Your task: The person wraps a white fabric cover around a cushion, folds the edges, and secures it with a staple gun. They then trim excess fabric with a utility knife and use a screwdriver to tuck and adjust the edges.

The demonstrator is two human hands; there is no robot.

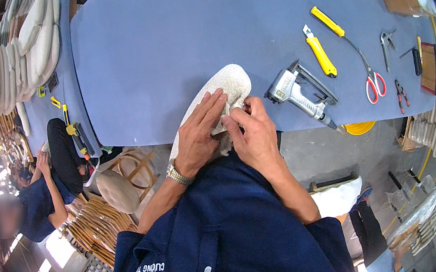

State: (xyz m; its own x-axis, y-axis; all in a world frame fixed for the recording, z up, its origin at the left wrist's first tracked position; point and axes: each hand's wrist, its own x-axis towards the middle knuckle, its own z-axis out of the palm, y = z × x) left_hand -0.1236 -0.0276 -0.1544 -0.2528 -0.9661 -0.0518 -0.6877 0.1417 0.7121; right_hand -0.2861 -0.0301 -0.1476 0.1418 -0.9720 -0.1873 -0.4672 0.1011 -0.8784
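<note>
On the pale cushion [231, 76], left hand [201, 128] lies flat, right hand [256, 132] curls, pinching its fabric [236, 101]

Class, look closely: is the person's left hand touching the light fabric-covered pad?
Touching. The head view shows the left hand laid over the fabric-covered pad, its outstretched fingers resting flat on the cloth.

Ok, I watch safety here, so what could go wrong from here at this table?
The yellow utility knife seems to lie with its blade out, so a hand reaching across might get cut.

The staple gun lies by the near edge of the table; a bump could knock it off.

The pale fabric looks bunched at the right hand and might crease if the left hand slips.
</note>
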